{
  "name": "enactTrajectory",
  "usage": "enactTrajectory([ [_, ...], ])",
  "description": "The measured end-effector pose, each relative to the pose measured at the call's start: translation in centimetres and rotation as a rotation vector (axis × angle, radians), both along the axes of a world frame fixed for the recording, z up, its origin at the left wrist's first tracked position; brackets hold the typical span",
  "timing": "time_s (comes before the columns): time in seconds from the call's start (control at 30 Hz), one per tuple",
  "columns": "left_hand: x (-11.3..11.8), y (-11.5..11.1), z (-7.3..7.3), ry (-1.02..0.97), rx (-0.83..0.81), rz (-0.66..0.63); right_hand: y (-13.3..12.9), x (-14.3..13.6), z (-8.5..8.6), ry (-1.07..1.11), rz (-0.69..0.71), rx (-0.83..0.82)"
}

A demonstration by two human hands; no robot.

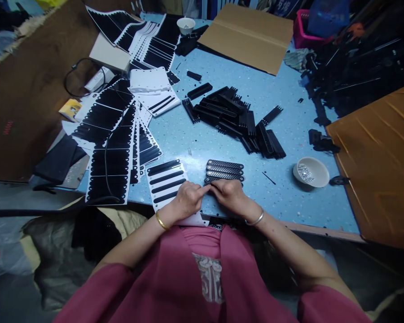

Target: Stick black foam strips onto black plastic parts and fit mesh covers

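Near the table's front edge, my left hand [189,197] and my right hand [229,193] meet, thumbs and fingers closed against each other. Whatever they pinch is hidden or too small to name. Just beyond my right hand lies a row of black bars [225,168] with a textured top and small round ends, side by side; my hand covers the nearest part. Under and beside my left hand is a white sheet [161,184] with black rounded strip stickers, its lower end at the table edge.
A pile of black plastic parts [225,110] lies mid-table. A white bowl of small metal pieces [310,172] stands right, another bowl [186,25] at the back. Sticker sheets [109,157] with a cable across them cover the left. Cardboard [247,36] lies behind.
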State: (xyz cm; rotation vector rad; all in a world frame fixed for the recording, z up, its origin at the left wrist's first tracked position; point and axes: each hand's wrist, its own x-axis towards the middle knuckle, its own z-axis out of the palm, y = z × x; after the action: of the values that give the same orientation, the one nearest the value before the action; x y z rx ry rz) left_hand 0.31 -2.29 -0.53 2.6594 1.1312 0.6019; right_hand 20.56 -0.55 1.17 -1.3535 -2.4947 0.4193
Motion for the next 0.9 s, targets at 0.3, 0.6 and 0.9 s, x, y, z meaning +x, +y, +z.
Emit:
enactTrajectory([
  [0.3, -0.3, 0.5, 1.0, 0.206, -0.034, -0.055, -0.6, 0.7, 0.6, -0.066, 0.152, 0.056],
  [0.6, -1.0, 0.3, 2.3, 0.272, 0.104, -0.122, -3.7, 3.4, -0.9, -0.141, 0.083, 0.173],
  [0.9, -1.7, 0.6, 2.0, 0.268, 0.049, -0.094, -4.2, 3.7, -1.5, -0.150, 0.111, 0.163],
])
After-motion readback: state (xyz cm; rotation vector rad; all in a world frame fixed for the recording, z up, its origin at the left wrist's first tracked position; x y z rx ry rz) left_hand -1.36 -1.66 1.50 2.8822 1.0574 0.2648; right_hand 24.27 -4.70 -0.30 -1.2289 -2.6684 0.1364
